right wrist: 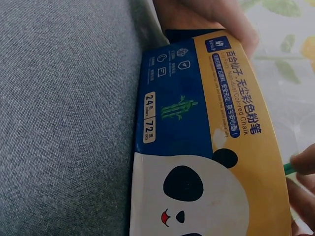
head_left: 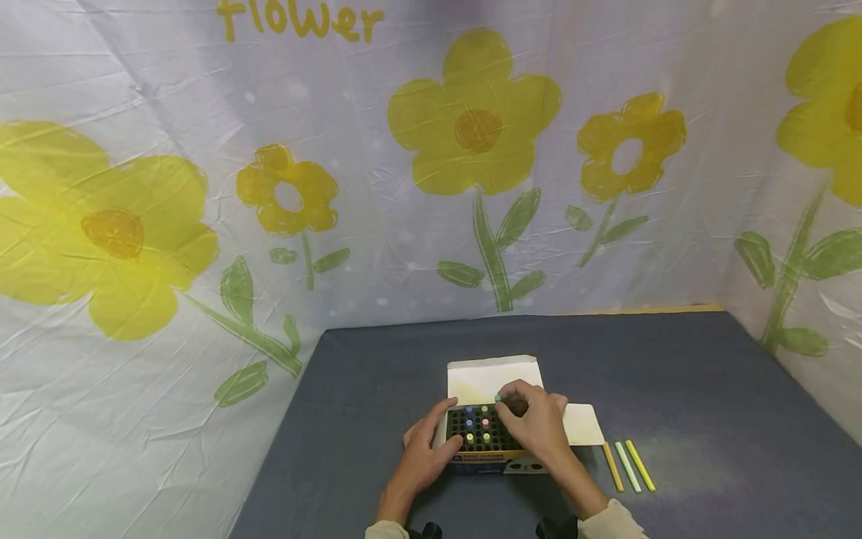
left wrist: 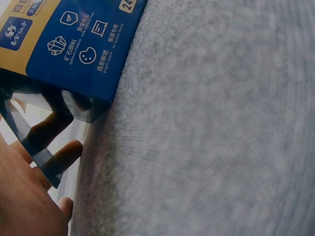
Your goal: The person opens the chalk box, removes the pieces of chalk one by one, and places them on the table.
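An open box of coloured chalk [head_left: 480, 462] lies on the grey table, its black grid [head_left: 474, 430] holding several sticks. My left hand [head_left: 439, 436] grips the box's left side, thumb at the top edge and fingers along the front. My right hand [head_left: 506, 403] pinches a green chalk [head_left: 498, 397] over the grid's far right corner. In the right wrist view the blue and yellow panda box [right wrist: 206, 147] fills the frame, with the green chalk [right wrist: 289, 168] tip beside my right hand's fingers [right wrist: 305, 163]. The left wrist view shows my left hand [left wrist: 49, 162] against the box [left wrist: 74, 49].
Three loose chalks lie right of the box: orange [head_left: 612, 466], pale green [head_left: 627, 466] and yellow [head_left: 640, 465]. The box's white lid flap [head_left: 494, 376] stands open behind it, and a side flap [head_left: 583, 424] lies to the right. Flower-print cloth walls the table on three sides.
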